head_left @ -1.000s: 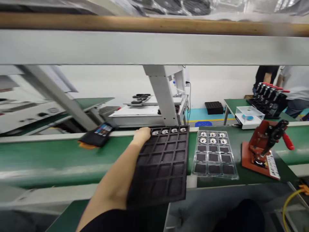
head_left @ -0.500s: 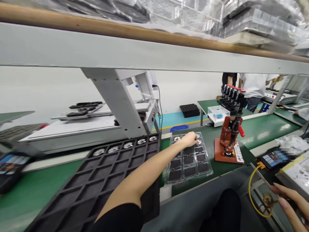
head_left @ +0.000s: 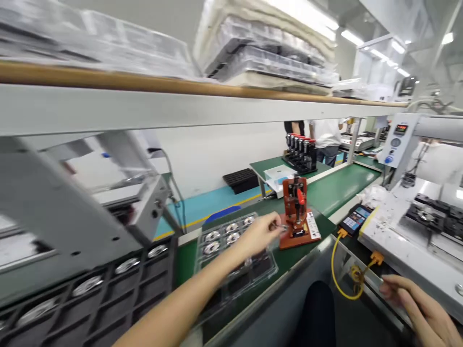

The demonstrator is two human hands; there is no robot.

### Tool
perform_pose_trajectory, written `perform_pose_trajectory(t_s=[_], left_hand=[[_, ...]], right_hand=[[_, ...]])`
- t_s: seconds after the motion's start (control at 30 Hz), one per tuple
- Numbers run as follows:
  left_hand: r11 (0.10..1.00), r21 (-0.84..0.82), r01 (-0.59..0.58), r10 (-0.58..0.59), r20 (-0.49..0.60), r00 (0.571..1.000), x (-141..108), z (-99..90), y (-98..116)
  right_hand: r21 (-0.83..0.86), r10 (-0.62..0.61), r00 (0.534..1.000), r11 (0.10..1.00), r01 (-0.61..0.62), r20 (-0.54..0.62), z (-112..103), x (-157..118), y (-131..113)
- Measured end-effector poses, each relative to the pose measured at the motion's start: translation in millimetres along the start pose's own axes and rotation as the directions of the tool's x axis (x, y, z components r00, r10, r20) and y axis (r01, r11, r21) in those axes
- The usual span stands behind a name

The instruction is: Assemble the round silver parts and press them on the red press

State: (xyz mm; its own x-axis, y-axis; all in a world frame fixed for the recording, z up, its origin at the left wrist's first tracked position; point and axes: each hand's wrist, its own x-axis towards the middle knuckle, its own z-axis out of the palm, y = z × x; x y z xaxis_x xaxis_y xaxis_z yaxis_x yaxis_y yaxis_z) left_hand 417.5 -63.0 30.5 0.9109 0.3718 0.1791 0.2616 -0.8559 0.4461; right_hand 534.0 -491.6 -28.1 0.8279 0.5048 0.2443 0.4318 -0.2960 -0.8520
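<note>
My left hand [head_left: 262,235] is closed in a pinch on a small shiny metal part [head_left: 284,227], at the left side of a red toggle-clamp fixture [head_left: 298,212] with a red-tipped lever. Beneath my left forearm lies a clear plastic tray [head_left: 262,275], with several round silver parts [head_left: 211,247] in its far pockets. My right hand [head_left: 421,306] is at the lower right with thumb and fingers apart, holding nothing I can see. It is near a yellow cable [head_left: 334,270].
A black compartment tray [head_left: 119,299] with silver rings in its far row is at the left. A handheld device [head_left: 355,219] and a white machine [head_left: 408,226] stand to the right. A shelf beam [head_left: 181,108] crosses above. People stand at the back.
My left hand has moved right from the clear tray to the red fixture, with a small metal part in its fingers. More silver parts show in the tray. The view has turned right.
</note>
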Motion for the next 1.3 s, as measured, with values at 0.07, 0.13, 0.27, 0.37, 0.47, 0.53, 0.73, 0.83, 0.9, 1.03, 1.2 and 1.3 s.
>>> perform_pose_trajectory(t_s=[0.07, 0.13, 0.27, 0.37, 0.47, 0.53, 0.73, 0.83, 0.9, 1.03, 1.2, 1.3], left_hand=[[0.945, -0.130, -0.301, 0.300, -0.029, 0.953, -3, 17.4, 48], [0.749, -0.228, -0.622, 0.609, -0.133, 0.782, 0, 37.9, 92], [0.377, -0.162, -0.912, 0.850, -0.331, 0.410, 18, 71.2, 153], [0.298, -0.099, -0.949, 0.871, -0.380, 0.313, 30, 83.3, 178], [0.239, -0.076, -0.968, 0.898, -0.361, 0.250, 34, 90.4, 196], [0.221, -0.089, -0.971, 0.913, -0.331, 0.238, 37, 95.6, 208], [0.425, -0.311, -0.850, 0.864, -0.141, 0.483, 106, 113.6, 261], [0.618, -0.326, -0.715, 0.770, 0.069, 0.634, 169, 126.5, 298], [0.670, -0.311, -0.674, 0.738, 0.179, 0.651, 206, 136.9, 319], [0.692, -0.309, -0.652, 0.721, 0.329, 0.609, 247, 153.7, 344], [0.720, -0.318, -0.617, 0.693, 0.387, 0.608, 258, 155.1, 355], [0.712, -0.365, -0.600, 0.699, 0.286, 0.655, 253, 143.6, 355]], right_hand=[[0.089, -0.011, 0.998, 0.996, 0.006, 0.061, 8, 12, -22], [0.220, -0.044, 0.993, 0.975, 0.019, 0.108, 16, 27, -40], [0.341, -0.073, 0.988, 0.940, 0.024, 0.133, 12, 48, -57], [0.296, -0.059, 0.996, 0.955, 0.038, 0.063, -4, 47, -60], [0.224, -0.043, 0.999, 0.974, 0.046, -0.015, -20, 41, -56], [0.165, -0.043, 0.998, 0.985, 0.050, -0.050, -30, 38, -49], [-0.062, -0.046, 0.950, 0.998, 0.028, -0.309, -85, 42, -19], [-0.125, -0.055, 0.901, 0.992, 0.001, -0.429, -116, 38, -15], [-0.147, -0.043, 0.890, 0.989, -0.028, -0.454, -132, 29, -15], [-0.174, -0.008, 0.865, 0.980, -0.091, -0.502, -152, 3, -10], [-0.240, -0.023, 0.877, 0.965, -0.106, -0.481, -170, 16, -1], [-0.346, -0.060, 0.902, 0.933, -0.102, -0.428, -176, 61, 0]])
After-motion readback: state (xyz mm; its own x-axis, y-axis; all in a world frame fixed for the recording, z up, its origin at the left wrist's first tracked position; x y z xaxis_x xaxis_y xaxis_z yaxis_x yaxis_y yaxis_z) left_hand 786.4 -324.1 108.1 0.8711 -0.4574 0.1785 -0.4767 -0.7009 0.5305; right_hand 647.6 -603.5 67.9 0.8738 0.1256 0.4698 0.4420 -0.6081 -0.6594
